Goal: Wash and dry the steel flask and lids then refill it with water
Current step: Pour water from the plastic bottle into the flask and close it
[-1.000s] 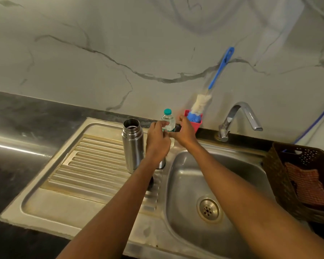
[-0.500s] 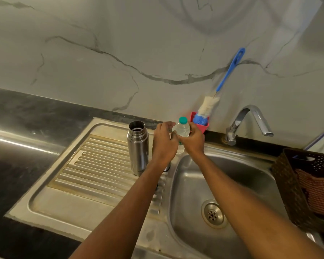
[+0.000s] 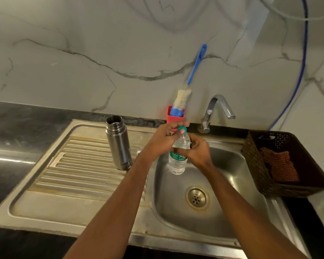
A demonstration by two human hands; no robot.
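The flask point(image 3: 118, 144) is brushed steel with a soft satin sheen. The sink point(image 3: 51, 206) is duller steel, scuffed and stained. The bottle point(image 3: 177, 162) is clear, crinkly plastic with a matt teal cap point(image 3: 182, 130). The tap point(image 3: 216, 107) is mirror-bright chrome. The wall point(image 3: 82, 34) is smooth veined marble. The basket point(image 3: 258, 174) looks like woven brown plastic; the cloth point(image 3: 281, 165) inside is coarse and knobbly.

Teal-capped clear bottle point(image 3: 177, 161), veined marble wall point(image 3: 82, 53)

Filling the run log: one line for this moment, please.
left hand: grips bottle cap | right hand: holds water bottle over sink | steel flask: open, upright on drainboard
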